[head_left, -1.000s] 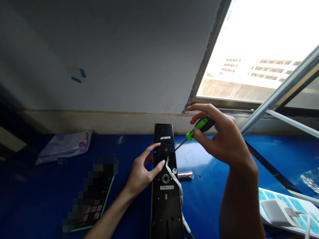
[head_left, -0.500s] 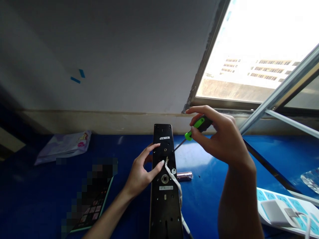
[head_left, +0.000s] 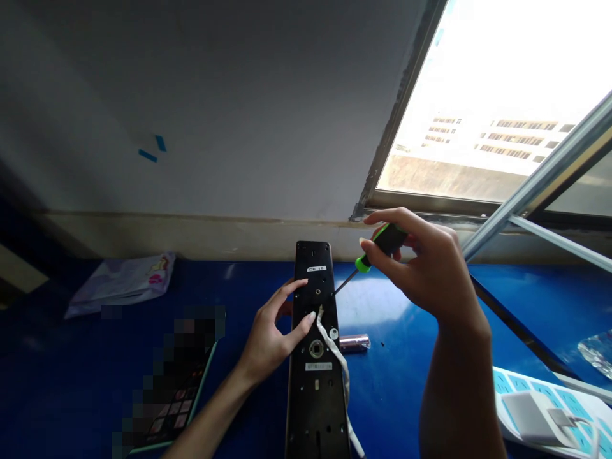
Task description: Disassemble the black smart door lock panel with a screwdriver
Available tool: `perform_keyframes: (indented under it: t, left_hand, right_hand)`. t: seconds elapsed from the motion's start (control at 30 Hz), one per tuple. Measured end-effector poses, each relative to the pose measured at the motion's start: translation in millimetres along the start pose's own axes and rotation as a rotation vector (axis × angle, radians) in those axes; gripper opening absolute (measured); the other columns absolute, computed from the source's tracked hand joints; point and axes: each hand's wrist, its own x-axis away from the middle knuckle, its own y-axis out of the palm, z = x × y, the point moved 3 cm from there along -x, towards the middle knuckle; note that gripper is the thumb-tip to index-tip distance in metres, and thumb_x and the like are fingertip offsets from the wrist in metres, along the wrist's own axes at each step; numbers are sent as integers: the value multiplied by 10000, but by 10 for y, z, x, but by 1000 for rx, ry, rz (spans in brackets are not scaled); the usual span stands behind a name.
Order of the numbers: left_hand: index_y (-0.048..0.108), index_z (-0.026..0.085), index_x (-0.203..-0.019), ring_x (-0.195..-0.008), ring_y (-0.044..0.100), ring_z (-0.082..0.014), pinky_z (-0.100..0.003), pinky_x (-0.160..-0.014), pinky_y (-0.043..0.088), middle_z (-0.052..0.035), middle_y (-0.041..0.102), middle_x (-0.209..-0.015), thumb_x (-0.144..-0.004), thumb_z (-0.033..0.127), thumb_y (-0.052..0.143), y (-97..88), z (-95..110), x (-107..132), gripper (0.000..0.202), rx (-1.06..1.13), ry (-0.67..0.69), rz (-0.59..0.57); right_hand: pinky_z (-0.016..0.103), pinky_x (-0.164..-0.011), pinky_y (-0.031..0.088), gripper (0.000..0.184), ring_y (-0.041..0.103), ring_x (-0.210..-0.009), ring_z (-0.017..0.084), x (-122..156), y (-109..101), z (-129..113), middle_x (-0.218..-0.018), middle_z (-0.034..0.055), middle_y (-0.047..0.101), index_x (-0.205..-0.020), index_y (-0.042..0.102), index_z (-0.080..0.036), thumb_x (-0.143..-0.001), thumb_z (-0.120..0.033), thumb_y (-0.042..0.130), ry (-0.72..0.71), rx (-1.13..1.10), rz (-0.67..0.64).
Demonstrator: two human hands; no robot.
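Observation:
A long black door lock panel (head_left: 310,401) lies on the blue table, its square spindle socket and white labels facing up. My left hand (head_left: 275,331) grips its left edge, with thumb and index finger on the face and the other fingers partly hidden at the side. A white-sleeved cable (head_left: 345,368) runs from the panel's middle down its right side. My right hand (head_left: 421,258) is closed round a green and black screwdriver (head_left: 389,239), held at a slant. The screwdriver's tip meets the panel near its right edge.
A shiny pinkish cylinder (head_left: 354,343) lies right of the panel, near a tiny dark piece (head_left: 382,344). A power strip (head_left: 574,408) with a white charger sits at right. A phone (head_left: 174,408), partly pixelated, and a plastic packet (head_left: 124,284) are at left. A metal bar (head_left: 535,175) crosses the window.
The screwdriver handle has turned a little in my right hand, and its thumb has shifted up along it. The tip stays at the same spot. My left hand keeps its hold.

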Motion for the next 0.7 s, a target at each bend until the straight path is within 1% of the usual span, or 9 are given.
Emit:
perform_keyframes:
  t: [0.1, 0.2, 0.37, 0.47, 0.57, 0.6, 0.63, 0.67, 0.7]
  left_hand:
    - [627, 244, -1387, -1080, 781, -260, -406, -959, 634, -109, 717, -1411, -909, 366, 727, 0, -6, 0, 503, -1, 2, 0]
    - [624, 240, -1389, -1097, 776, -261, -412, -979, 623, -111, 711, -1418, -910, 359, 726, 3, -6, 1, 504, 7, 6, -2]
    - [623, 234, -1390, -1086, 780, -262, -409, -975, 624, -113, 710, -1420, -909, 358, 729, 3, -14, -3, 508, 6, 1, -1]
    - [626, 235, -1389, -1096, 779, -265, -407, -980, 624, -112, 708, -1426, -908, 359, 732, 3, -13, -5, 509, 9, 6, 1]
    - [633, 240, -1380, -1100, 780, -271, -402, -970, 631, -103, 724, -1405, -904, 361, 737, 5, -9, -4, 503, 18, 5, 7]
    - [633, 241, -1379, -1093, 782, -271, -399, -965, 634, -99, 734, -1389, -901, 362, 739, 7, -9, -2, 504, 22, 1, 6]
    - [633, 241, -1379, -1086, 785, -270, -394, -955, 637, -94, 744, -1371, -898, 361, 741, 9, -9, -1, 508, 24, -5, 3]
    - [630, 240, -1382, -1083, 786, -270, -389, -946, 640, -90, 753, -1354, -895, 362, 742, 11, -8, 1, 514, 26, -9, 0]
    - [628, 238, -1385, -1091, 784, -271, -383, -943, 641, -87, 759, -1343, -895, 361, 740, 12, -6, 3, 518, 26, -12, -2]
  right_hand:
    - [284, -588, 540, 190, 633, -604, 123, 1, 1, 6, -803, -9, 761, -1095, 739, -219, -930, -312, 751, 10, 12, 33]
    - [280, -563, 529, 197, 626, -595, 121, -3, 0, -6, -813, 0, 765, -1069, 741, -211, -918, -333, 774, 7, 38, 61]
    - [288, -576, 537, 188, 660, -615, 135, -10, 16, -8, -820, 9, 776, -1056, 742, -207, -920, -332, 777, 17, 42, 58]
    - [278, -550, 511, 210, 663, -595, 135, -10, 12, -1, -733, 2, 746, -948, 727, -192, -902, -378, 815, 11, 83, 80]
    - [280, -523, 475, 322, 646, -567, 133, -6, -21, -7, -672, 5, 725, -799, 691, -192, -892, -470, 824, 16, 111, 95]
    - [280, -525, 475, 306, 649, -574, 133, -2, -34, -13, -687, 10, 732, -802, 701, -193, -912, -459, 804, 19, 95, 80]
    - [278, -537, 487, 243, 660, -592, 133, 2, -46, -20, -718, 12, 745, -851, 729, -194, -941, -416, 772, 20, 60, 49]
    - [277, -563, 512, 154, 681, -625, 137, 7, -55, -29, -762, 14, 758, -948, 756, -197, -963, -348, 732, 20, 12, 6]
    - [280, -603, 544, 151, 707, -677, 146, 13, -60, -38, -817, 17, 771, -1078, 763, -203, -965, -277, 694, 18, -42, -41]
